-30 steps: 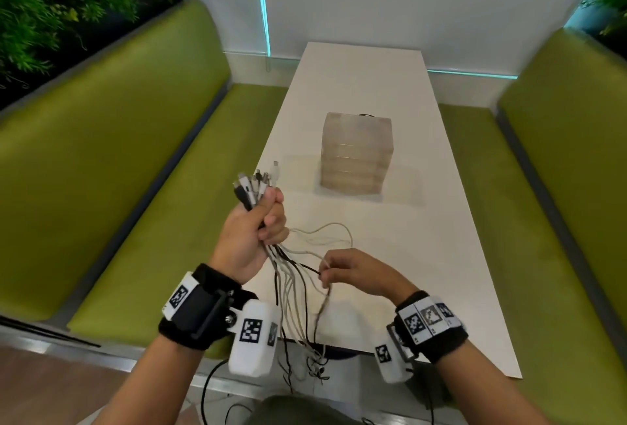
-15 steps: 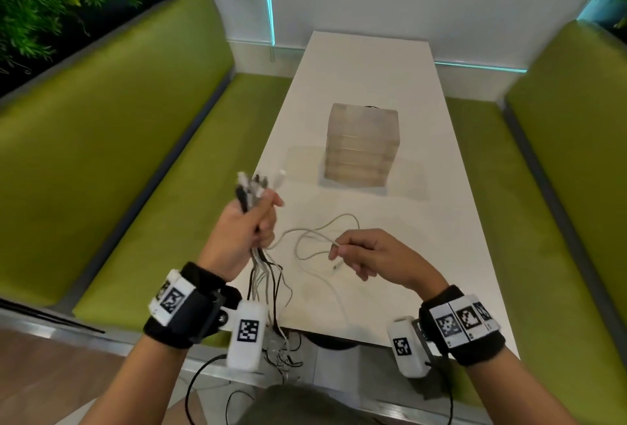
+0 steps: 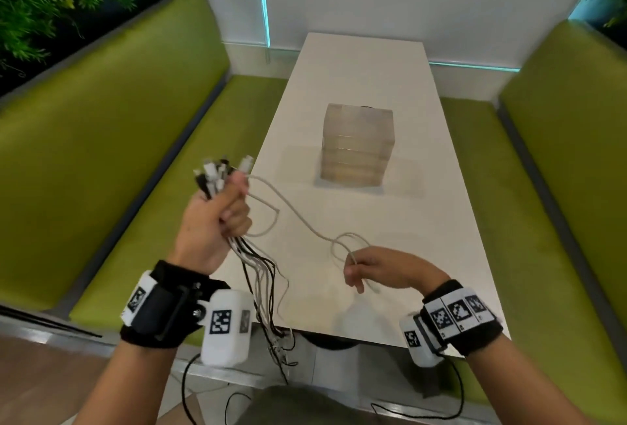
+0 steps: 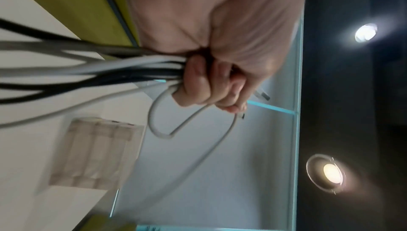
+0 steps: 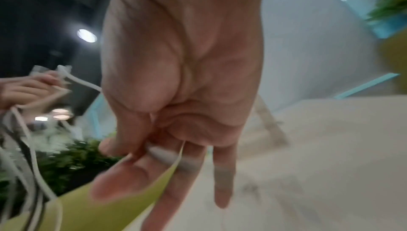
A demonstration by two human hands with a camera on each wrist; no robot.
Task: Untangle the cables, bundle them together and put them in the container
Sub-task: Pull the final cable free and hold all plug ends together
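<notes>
My left hand (image 3: 217,217) grips a bundle of black and white cables (image 3: 261,272) in a fist, their plugs (image 3: 217,171) sticking up above the thumb and their tails hanging past the table's near edge. The left wrist view shows the fingers (image 4: 204,85) curled round the cables (image 4: 110,67). One white cable (image 3: 298,217) runs from that fist in a loose loop to my right hand (image 3: 376,268), which pinches its far end between thumb and fingers (image 5: 136,147). A translucent container (image 3: 358,146) stands on the white table (image 3: 424,221), beyond both hands.
Green padded benches (image 3: 101,153) flank the long table on both sides, the right bench (image 3: 559,170) close to my right arm. A white wall closes the far end. Dark wires from the wrist cameras hang below my arms.
My right hand has drawn the white cable out to the right, away from the bundle, stretching its loop longer. The left hand keeps its grip and has risen slightly.
</notes>
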